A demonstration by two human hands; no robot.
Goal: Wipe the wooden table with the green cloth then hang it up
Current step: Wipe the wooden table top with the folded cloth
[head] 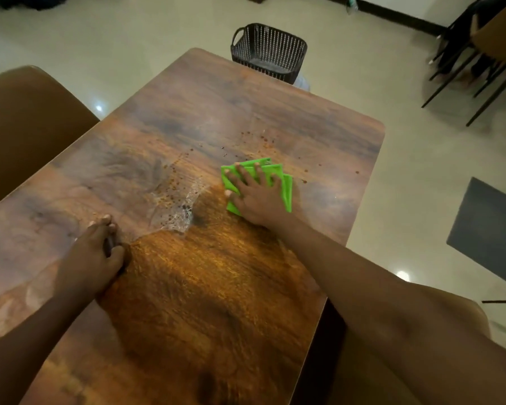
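The wooden table fills the middle of the head view. A folded green cloth lies flat on it right of centre. My right hand presses down on the cloth with fingers spread. My left hand rests on the table at the left, fingers curled, holding nothing. Brown droplets and a wet smear sit between the two hands, and more drops lie beyond the cloth.
A dark plastic basket stands on the tiled floor past the table's far edge. A brown chair back is at the left. Black chair legs stand at the upper right. A grey mat lies on the floor to the right.
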